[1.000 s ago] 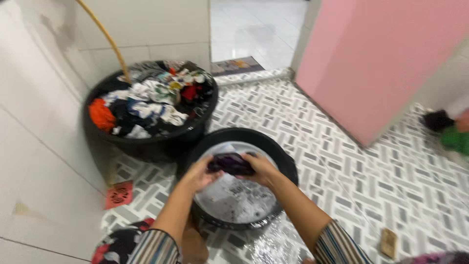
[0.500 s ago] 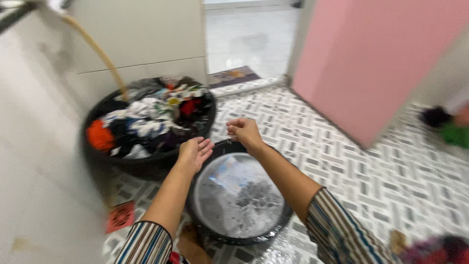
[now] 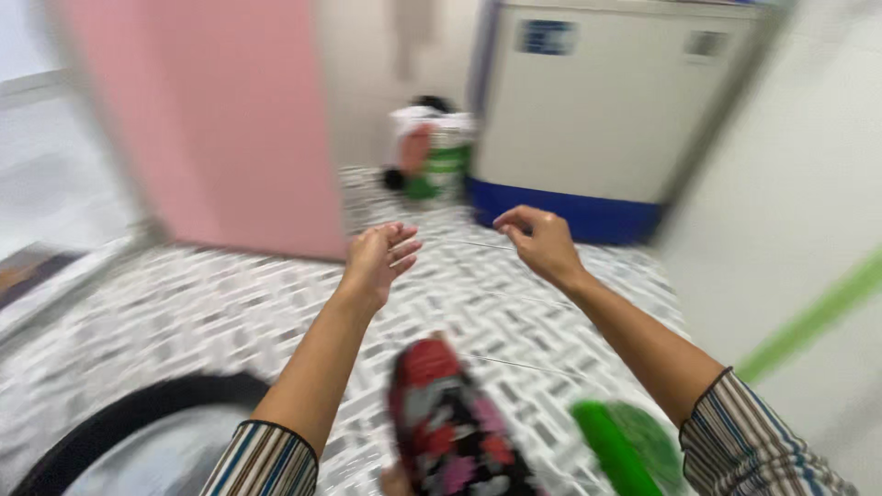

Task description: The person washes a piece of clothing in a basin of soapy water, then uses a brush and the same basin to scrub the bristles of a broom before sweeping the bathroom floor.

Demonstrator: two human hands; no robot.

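Left hand (image 3: pixel 378 257) half open, empty; right hand (image 3: pixel 542 241) loosely curled, empty. Between pink door (image 3: pixel 220 119) edge and white machine (image 3: pixel 597 101): open tiled floor (image 3: pixel 211 303). Black basin (image 3: pixel 138 418) rim lower left.

Two hands (image 3: pixel 377 259), one black basin (image 3: pixel 138 409), one washing machine (image 3: pixel 597 110), one pink door (image 3: pixel 220 119).

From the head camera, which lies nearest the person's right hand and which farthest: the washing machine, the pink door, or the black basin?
Measured from the right hand:
1. Washing machine, just beyond it.
2. Pink door, off to the left.
3. Black basin, bottom left corner.
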